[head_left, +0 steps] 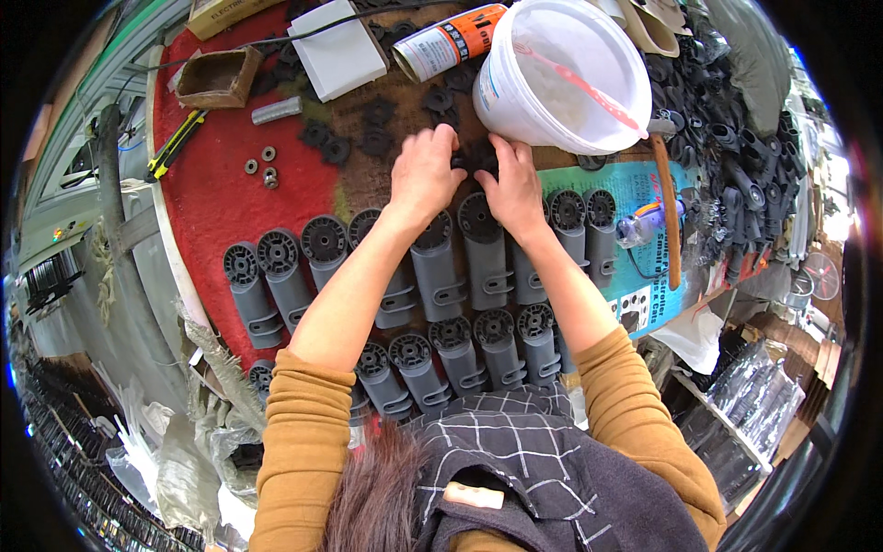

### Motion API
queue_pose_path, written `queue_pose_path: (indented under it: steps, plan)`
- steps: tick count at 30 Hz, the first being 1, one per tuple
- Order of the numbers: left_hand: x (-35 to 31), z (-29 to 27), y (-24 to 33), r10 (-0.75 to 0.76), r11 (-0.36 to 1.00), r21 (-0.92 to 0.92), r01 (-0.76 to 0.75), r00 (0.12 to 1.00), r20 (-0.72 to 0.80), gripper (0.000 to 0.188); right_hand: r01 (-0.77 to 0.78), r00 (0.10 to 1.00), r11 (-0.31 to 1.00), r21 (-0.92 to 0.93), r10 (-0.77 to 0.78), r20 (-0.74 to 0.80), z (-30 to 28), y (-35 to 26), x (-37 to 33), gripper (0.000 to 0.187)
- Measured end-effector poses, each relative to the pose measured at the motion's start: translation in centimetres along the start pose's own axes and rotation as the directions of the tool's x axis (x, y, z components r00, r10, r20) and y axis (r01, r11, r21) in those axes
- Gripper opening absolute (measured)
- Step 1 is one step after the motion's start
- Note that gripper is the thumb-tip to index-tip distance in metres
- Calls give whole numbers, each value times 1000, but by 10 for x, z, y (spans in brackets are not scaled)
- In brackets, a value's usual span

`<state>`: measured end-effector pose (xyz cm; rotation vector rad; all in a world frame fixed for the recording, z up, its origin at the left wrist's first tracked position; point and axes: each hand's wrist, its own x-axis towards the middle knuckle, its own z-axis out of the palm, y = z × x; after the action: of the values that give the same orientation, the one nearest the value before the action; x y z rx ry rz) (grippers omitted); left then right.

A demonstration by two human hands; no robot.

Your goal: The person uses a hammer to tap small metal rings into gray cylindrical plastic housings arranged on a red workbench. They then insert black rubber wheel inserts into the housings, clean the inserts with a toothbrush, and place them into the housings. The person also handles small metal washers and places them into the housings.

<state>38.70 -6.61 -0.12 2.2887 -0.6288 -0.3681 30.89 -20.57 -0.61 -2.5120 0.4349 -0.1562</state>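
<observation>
Both my hands are close together at the far middle of the table, fingers curled in toward small black plastic parts (475, 158). My left hand (425, 175) is closed on one of these dark parts, mostly hidden by the fingers. Facing it, my right hand (515, 189) pinches at a dark part too; its exact shape is hard to make out. Just below the fingertips stands a grey plastic tube fitting (485, 262) with a round black top. It belongs to a row of similar fittings (248, 294); a second row (451, 345) lies nearer me.
A white bucket (501, 101) stands beyond my right hand, beside an orange spray can (451, 41). A hammer (667, 212) and a heap of black parts (750, 175) lie right. Leftward are small metal rings (269, 175), a utility knife (175, 144) and a brown box (216, 78).
</observation>
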Motion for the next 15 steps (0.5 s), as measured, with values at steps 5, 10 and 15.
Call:
queue_pose_path:
  steps: [5,10,15]
  plan:
    - [-2,-36,-11,-182,954,-244,173,983,-14,47,-78,997,997,16,78,-25,-8,-7,-7,52]
    - [-15,-59,-46,-210,964,120,238,955,-209,50,-161,985,982,-95,166,43,-7,-9,-11,48]
    - [-11,-50,-47,-158,982,68,176,965,-207,51,-182,982,982,-50,185,50,-1,-12,-4,49]
